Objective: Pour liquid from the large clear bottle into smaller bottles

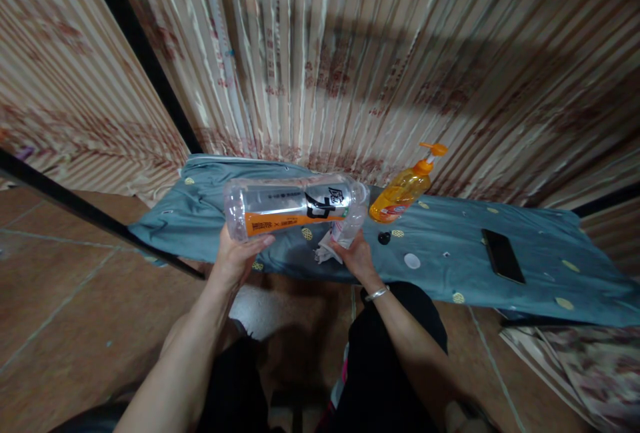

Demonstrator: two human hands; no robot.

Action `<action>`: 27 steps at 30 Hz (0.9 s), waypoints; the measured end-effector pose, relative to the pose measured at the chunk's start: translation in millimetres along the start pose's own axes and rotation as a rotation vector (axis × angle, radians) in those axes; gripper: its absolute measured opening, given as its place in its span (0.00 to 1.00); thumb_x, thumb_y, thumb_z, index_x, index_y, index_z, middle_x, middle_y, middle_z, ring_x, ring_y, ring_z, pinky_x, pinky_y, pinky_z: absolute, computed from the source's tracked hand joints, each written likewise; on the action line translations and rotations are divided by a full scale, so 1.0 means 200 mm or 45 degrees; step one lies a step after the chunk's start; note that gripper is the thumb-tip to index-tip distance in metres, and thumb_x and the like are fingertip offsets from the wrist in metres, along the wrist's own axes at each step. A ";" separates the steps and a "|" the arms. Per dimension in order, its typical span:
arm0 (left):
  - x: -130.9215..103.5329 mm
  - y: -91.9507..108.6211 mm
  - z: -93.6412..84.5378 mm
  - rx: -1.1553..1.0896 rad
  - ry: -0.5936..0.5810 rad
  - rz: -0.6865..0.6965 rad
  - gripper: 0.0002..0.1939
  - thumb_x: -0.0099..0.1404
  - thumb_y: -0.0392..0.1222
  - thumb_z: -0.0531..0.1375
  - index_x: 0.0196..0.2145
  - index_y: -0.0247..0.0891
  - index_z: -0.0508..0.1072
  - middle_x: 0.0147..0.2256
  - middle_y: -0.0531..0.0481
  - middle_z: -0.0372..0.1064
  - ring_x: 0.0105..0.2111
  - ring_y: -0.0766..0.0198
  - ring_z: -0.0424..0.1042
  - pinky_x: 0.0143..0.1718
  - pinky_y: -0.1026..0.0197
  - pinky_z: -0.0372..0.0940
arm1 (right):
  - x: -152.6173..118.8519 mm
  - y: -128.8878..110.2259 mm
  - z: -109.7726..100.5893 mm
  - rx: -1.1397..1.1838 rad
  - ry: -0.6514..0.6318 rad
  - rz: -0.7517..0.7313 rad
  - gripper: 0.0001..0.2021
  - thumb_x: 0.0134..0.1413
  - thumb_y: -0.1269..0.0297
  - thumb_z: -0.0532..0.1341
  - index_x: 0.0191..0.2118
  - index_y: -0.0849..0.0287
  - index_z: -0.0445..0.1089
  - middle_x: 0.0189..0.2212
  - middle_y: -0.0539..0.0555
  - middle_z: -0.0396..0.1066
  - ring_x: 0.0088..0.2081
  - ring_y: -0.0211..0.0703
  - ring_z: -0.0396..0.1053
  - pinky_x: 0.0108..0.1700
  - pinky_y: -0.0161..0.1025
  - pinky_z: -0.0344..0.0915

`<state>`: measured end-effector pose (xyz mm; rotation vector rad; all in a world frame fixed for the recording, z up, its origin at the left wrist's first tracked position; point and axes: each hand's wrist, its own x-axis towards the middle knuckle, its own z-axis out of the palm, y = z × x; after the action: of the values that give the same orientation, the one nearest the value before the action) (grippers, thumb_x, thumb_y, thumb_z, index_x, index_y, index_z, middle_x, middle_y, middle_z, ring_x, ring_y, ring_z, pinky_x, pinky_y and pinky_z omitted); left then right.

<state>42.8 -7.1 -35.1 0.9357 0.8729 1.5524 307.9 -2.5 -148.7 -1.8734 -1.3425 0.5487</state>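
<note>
A large clear plastic bottle [285, 206] with a silver and orange label lies sideways in the air, its neck to the right. My left hand [241, 253] is closed round its base end from below. Near the bottle's neck, my right hand [356, 254] grips a small clear bottle [349, 225], tilted close against the large one. A crumpled white cloth or tissue [327, 250] hangs beside my right fingers; whether they hold it too is unclear. Just right of the bottles stands an orange pump bottle [400, 196].
On the blue-green cloth surface [445, 233] are a small black cap [384, 238], a white round lid [412, 261] and a dark phone [503, 256]. A pleated curtain [320, 73] hangs behind, with black poles [145, 53] at the left.
</note>
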 end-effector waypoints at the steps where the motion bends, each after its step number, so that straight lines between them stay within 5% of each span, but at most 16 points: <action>1: 0.00 0.00 0.00 -0.004 0.003 0.003 0.37 0.28 0.45 0.87 0.37 0.41 0.79 0.30 0.53 0.78 0.32 0.59 0.81 0.37 0.60 0.79 | 0.00 0.00 0.00 0.006 -0.002 -0.009 0.31 0.51 0.61 0.77 0.60 0.58 0.70 0.50 0.63 0.86 0.52 0.65 0.85 0.53 0.51 0.79; 27: 0.01 -0.02 -0.03 -0.011 -0.028 -0.062 0.36 0.31 0.41 0.86 0.39 0.40 0.79 0.31 0.53 0.78 0.36 0.56 0.83 0.45 0.57 0.80 | 0.02 0.04 0.01 0.002 0.001 -0.015 0.33 0.49 0.58 0.77 0.60 0.59 0.70 0.50 0.64 0.85 0.53 0.68 0.84 0.54 0.54 0.79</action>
<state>38.1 -6.0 -40.5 0.9171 0.8664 1.5004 311.8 -0.2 -155.8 -1.8626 -1.3516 0.5429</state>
